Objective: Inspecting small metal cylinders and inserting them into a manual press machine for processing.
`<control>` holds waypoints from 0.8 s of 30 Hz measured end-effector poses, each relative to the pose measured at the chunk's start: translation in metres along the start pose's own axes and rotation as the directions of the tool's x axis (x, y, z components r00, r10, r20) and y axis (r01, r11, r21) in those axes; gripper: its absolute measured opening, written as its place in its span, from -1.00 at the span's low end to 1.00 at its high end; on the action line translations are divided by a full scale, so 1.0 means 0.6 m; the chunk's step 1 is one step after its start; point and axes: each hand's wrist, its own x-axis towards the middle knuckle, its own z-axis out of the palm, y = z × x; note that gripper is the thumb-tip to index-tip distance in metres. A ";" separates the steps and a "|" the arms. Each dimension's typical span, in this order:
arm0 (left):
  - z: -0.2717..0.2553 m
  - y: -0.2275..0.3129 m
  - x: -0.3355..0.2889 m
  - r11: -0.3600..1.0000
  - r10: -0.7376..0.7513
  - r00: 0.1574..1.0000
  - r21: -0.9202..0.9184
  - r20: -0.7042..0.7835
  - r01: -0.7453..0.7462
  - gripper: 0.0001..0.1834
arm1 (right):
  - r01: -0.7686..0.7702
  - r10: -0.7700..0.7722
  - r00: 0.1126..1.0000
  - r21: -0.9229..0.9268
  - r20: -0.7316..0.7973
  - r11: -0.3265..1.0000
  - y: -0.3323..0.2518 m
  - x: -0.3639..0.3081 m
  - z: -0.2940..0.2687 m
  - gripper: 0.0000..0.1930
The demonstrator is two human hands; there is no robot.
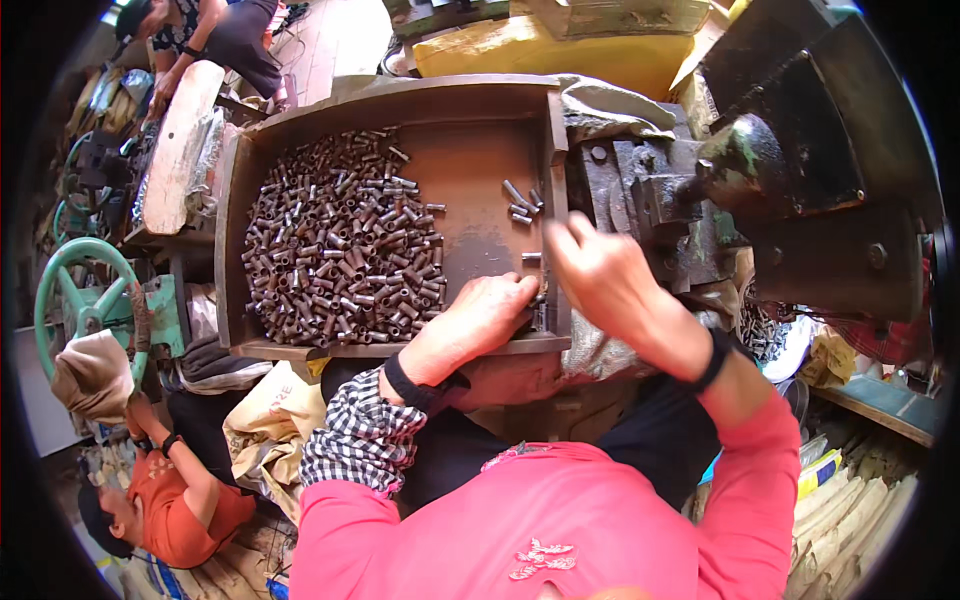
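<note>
A shallow metal tray [400,98] holds a big heap of short metal tubes [345,245] on its left side. Several loose metal tubes [520,205] lie apart near its right wall. My left hand [485,315] rests in the tray's front right part, fingers curled together beside a few tubes along the wall. Whatever those fingers hold is hidden. Over the right rim, my right hand [605,275] is bent at the fingers and smeared by motion, so its grip is unclear. It is between the tray and a dark, greasy machine [640,190].
A grey cloth [615,110] drapes beside the tray's far right corner. At left stand a green handwheel [95,255] and a wooden board [183,150]. Two other people work nearby, one at upper left, one in orange [190,510] at lower left. Sacks [275,425] lie about.
</note>
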 end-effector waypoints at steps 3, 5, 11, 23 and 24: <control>0.006 -0.008 -0.004 0.999 -0.028 0.999 -0.045 -0.018 0.027 -0.83 | -0.050 0.051 0.999 -0.128 0.005 0.990 0.027 0.099 0.080 -0.86; 0.007 -0.016 -0.010 0.996 -0.059 0.998 -0.075 -0.016 0.058 -0.84 | -0.089 0.092 0.996 -0.152 0.007 0.984 0.038 0.145 0.118 -0.86; 0.009 -0.025 -0.021 0.997 -0.048 0.997 -0.055 -0.064 0.045 -0.84 | -0.057 0.103 0.954 -0.169 0.280 0.984 0.029 0.161 0.138 -0.85; -0.040 -0.050 -0.039 0.981 -0.061 0.976 -0.193 -0.211 0.019 -0.83 | -0.532 0.409 0.832 0.746 0.374 0.400 0.002 0.056 0.044 -0.76; -0.045 -0.041 -0.033 0.937 -0.139 0.974 -0.343 -0.181 0.070 -0.84 | -0.552 0.442 0.815 0.733 0.375 0.397 0.006 0.041 0.037 -0.77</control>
